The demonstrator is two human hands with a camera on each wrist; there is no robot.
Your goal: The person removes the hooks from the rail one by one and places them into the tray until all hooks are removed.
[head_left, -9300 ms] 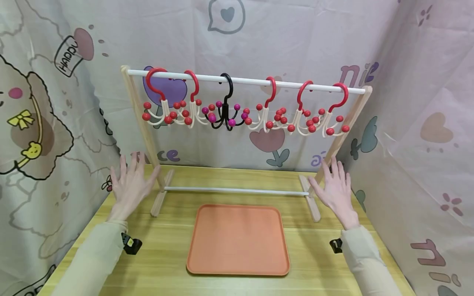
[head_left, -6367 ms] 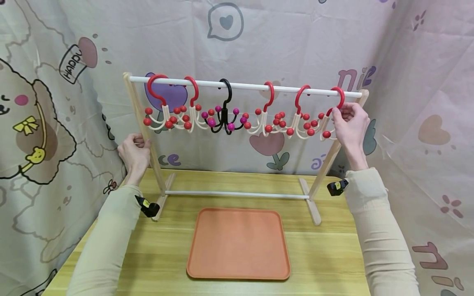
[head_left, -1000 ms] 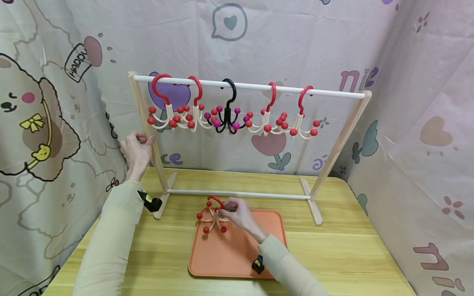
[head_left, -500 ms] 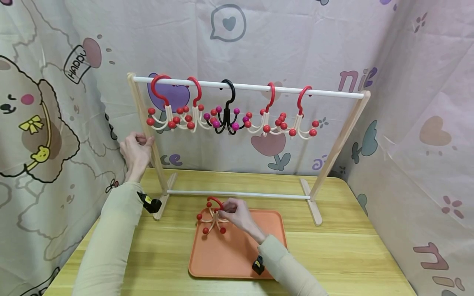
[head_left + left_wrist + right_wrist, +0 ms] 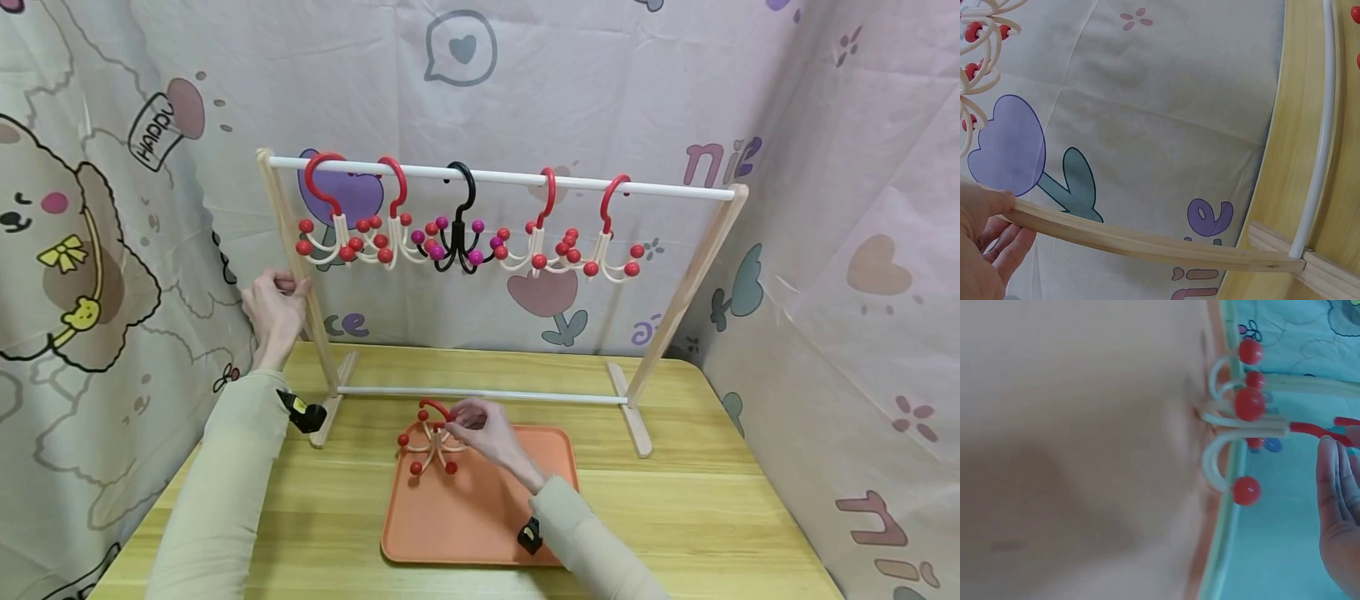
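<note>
Upright on the orange tray (image 5: 480, 517) stands a small hook hanger (image 5: 437, 442) with a red hook, cream curved arms and red ball tips. My right hand (image 5: 491, 433) holds it near the red hook; in the right wrist view the thumb and straight fingers (image 5: 1329, 481) lie on either side of the hook. At the far left my left hand (image 5: 276, 308) grips the wooden side post (image 5: 1116, 240) of a rack, its thumb and fingertips around the post. Several similar red-hooked hangers (image 5: 536, 242) and a black one (image 5: 459, 237) with magenta tips hang from the white top bar (image 5: 510, 177).
The rack's right post (image 5: 690, 292) rises beyond the tray, on a wooden foot (image 5: 633, 417). A white lower bar (image 5: 480, 392) runs just behind the tray. The wooden table (image 5: 675, 517) is bordered by patterned cloth (image 5: 855, 333) at the back and sides.
Earlier, the rightmost hanger left the rack and came down to the tray with my right hand. In the last half second that hand shifts slightly right; the hanger and left hand stay put.
</note>
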